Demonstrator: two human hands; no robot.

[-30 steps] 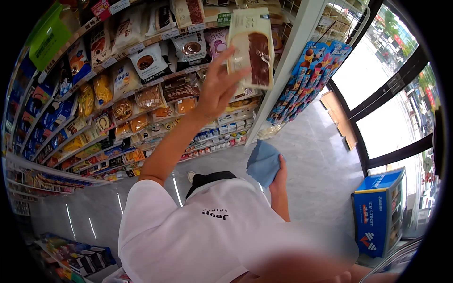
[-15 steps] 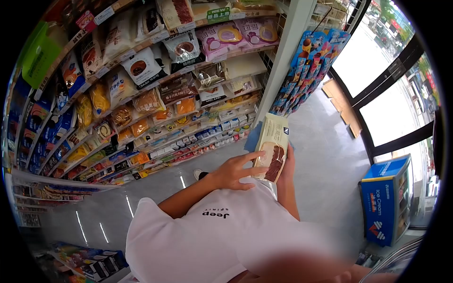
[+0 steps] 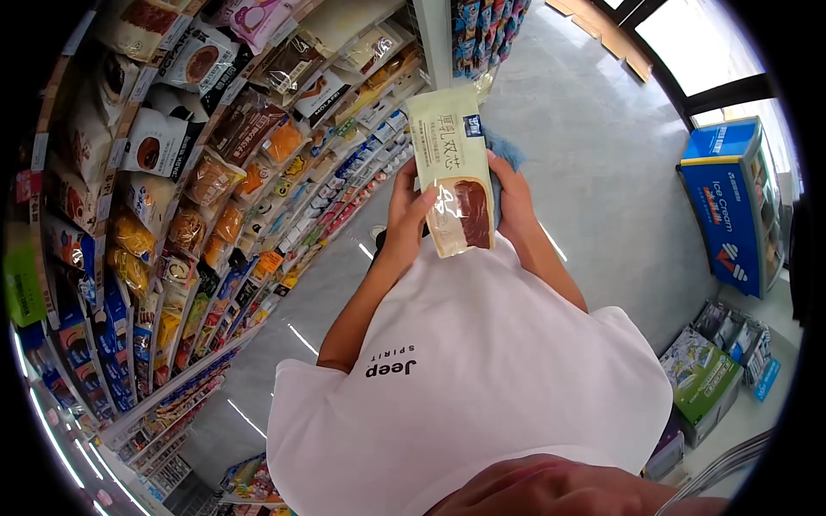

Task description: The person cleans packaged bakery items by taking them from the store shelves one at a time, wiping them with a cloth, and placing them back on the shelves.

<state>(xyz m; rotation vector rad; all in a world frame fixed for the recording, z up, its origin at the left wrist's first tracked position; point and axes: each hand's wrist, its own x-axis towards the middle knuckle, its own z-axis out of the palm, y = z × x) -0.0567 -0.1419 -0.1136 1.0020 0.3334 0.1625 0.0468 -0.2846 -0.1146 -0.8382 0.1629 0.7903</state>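
A long packaged bread [image 3: 452,163] is in front of my chest. Its wrapper is pale cream with dark print, and a clear window at the near end shows pale bread and a dark brown filling. My left hand [image 3: 407,215] grips its left edge, with the thumb on the front of the window. Around the right edge, my right hand [image 3: 513,196] holds the pack, its thumb near the side and most fingers hidden behind. A bluish thing [image 3: 502,153] shows behind the pack; what it is I cannot tell.
Shelves [image 3: 103,249] full of packaged breads and snacks rise on the left. A rack of small blue packets [image 3: 486,34] hangs at the top. On the right stand a blue ice cream freezer [image 3: 727,206] and a green box [image 3: 705,378]; the glass door [image 3: 697,47] is beyond.
My left hand has gone from spread across the front of the bread to gripping its left edge. The pack now faces me more fully, and my view has turned.
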